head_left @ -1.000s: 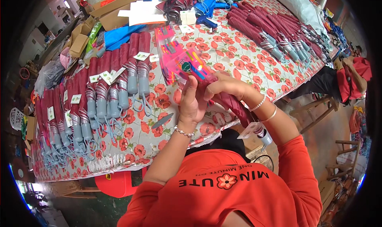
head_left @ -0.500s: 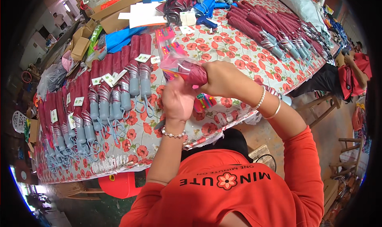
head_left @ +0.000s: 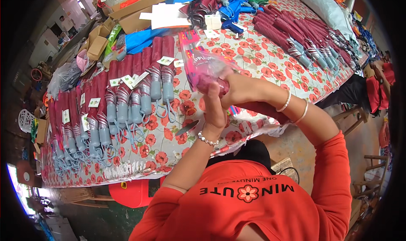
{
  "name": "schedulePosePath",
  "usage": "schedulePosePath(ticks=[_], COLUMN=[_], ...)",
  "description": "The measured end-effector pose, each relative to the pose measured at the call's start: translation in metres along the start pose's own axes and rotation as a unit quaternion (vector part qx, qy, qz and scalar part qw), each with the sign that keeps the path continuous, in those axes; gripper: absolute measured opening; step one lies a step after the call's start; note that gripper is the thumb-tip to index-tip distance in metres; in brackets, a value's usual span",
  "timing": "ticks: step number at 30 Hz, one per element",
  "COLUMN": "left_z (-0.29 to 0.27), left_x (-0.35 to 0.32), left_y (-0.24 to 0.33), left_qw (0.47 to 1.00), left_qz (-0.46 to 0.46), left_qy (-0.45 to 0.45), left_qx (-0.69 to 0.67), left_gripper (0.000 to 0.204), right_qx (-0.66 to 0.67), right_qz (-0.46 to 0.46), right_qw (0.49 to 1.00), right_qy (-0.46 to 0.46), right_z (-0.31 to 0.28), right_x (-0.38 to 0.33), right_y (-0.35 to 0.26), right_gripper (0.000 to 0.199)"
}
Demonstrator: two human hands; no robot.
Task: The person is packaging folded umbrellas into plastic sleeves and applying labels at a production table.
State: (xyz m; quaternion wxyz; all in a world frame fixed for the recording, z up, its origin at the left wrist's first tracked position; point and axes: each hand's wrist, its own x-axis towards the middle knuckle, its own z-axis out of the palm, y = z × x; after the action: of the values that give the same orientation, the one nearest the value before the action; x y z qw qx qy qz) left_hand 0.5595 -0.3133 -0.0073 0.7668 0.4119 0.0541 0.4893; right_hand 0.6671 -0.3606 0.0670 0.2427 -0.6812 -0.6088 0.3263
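Over the near middle of the table, a folded maroon umbrella (head_left: 270, 110) runs slantwise under my right forearm. My right hand (head_left: 239, 88) is closed round its upper part. Around the umbrella's end lies a clear plastic sleeve (head_left: 207, 61) with pink and colourful print. My left hand (head_left: 216, 110) grips the sleeve against that end, its thumb upright along it; its other fingers are mostly hidden. More printed sleeves (head_left: 188, 39) lie flat on the table just beyond. To the left, several folded maroon umbrellas (head_left: 136, 65) with grey handles, cord loops and white tags lie in a row.
A floral cloth (head_left: 262, 59) covers the table. Another pile of maroon umbrellas (head_left: 292, 34) lies at the far right. White card sheets (head_left: 169, 15), a cardboard box (head_left: 141, 8) and blue fabric (head_left: 141, 40) are at the back. A person in red (head_left: 378, 86) sits at the right.
The umbrella's end and the sleeve have tilted, and both hands have come closer together. My left thumb now presses at the umbrella's end. The whole view has shifted slightly.
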Motion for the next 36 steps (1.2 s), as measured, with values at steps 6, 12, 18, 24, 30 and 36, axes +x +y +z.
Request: schedulePosePath(ticks=[6, 12, 18, 24, 30, 36], left_z=[-0.016, 0.021, 0.01, -0.044, -0.012, -0.013], left_x=[0.013, 0.007, 0.006, 0.051, 0.039, 0.028], left_y=[0.047, 0.058, 0.072, 0.168, 0.145, 0.147], left_qw=[0.967, 0.99, 0.987, 0.989, 0.989, 0.992], left_qz=[-0.225, -0.106, -0.115, 0.103, 0.094, 0.029], left_qy=[-0.054, 0.034, -0.095, 0.103, 0.046, 0.077], left_qx=[0.108, -0.087, -0.06, -0.039, -0.104, -0.098], left_gripper=[0.03, 0.026, 0.024, 0.007, 0.015, 0.017], right_qx=[0.169, 0.009, 0.269, -0.101, 0.042, -0.2], right_qz=[0.033, 0.024, 0.048, -0.089, -0.033, -0.028], right_qw=[0.984, 0.997, 0.957, 0.99, 0.999, 0.977], right_qy=[-0.052, -0.069, -0.092, 0.039, -0.007, 0.066], right_z=[-0.021, -0.011, -0.009, -0.025, -0.01, -0.012], right_x=[-0.018, -0.003, -0.027, -0.053, -0.059, -0.068], right_y=[-0.026, -0.039, -0.043, -0.02, -0.022, -0.036], right_gripper=[0.022, 0.022, 0.025, 0.031, 0.035, 0.042])
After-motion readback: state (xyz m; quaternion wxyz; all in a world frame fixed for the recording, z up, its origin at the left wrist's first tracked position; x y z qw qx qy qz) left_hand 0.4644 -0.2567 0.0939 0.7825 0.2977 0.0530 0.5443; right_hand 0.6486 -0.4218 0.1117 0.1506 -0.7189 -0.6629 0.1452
